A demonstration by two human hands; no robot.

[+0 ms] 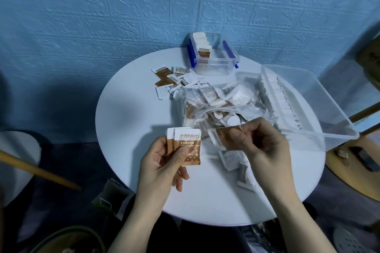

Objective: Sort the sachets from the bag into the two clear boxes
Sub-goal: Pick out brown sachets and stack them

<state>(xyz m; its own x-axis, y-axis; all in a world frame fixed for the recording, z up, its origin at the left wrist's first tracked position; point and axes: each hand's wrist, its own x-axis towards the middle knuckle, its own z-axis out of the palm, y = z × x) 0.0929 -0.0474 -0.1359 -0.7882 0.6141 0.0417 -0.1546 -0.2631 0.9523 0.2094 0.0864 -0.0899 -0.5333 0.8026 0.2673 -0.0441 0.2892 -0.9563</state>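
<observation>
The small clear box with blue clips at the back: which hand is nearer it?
Right. The right hand sits below the small clear box with blue clips, over the bag; the left hand is lower and further left.

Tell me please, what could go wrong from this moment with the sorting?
1. The left hand holds two brown sachets fanned out in a thumb grip; one could slip out.
2. The large clear box seems to overhang the table edge and might tip.
3. The right hand pinches a sachet beside the open bag; tugging may spill more.
</observation>
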